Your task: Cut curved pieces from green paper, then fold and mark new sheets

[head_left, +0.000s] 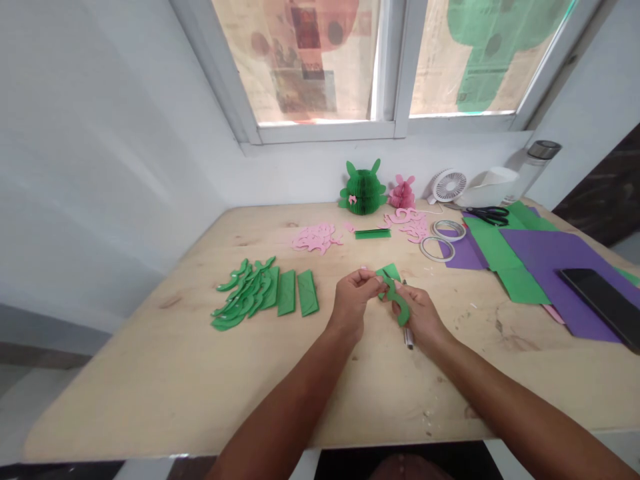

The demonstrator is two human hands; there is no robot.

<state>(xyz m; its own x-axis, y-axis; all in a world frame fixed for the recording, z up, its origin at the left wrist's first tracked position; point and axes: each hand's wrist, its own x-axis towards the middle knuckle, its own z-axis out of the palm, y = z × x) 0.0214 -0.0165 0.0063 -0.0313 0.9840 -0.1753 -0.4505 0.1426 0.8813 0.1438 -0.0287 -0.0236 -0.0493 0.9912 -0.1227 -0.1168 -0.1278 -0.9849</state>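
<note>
Between my two hands is a curved, wavy-edged green paper cutout (401,308), held above the middle of the table. My left hand (354,293) pinches its upper end with thumb and fingertips. On the other side my right hand (419,308) grips its edge, fingers closed behind it. Just beyond the hands lies a flat green paper piece (390,271). A pen (409,339) rests on the table, partly hidden under my right hand. To the left are a heap of green curved cutouts (245,297) and several folded green paper rectangles (287,292).
Pink paper cutouts (316,237) lie behind. At the back stand a green paper honeycomb figure (364,192), a smaller pink one (401,193) and a fan (449,185). Tape rolls (438,249), scissors (487,215), purple sheets (545,260) and a phone (603,303) occupy the right.
</note>
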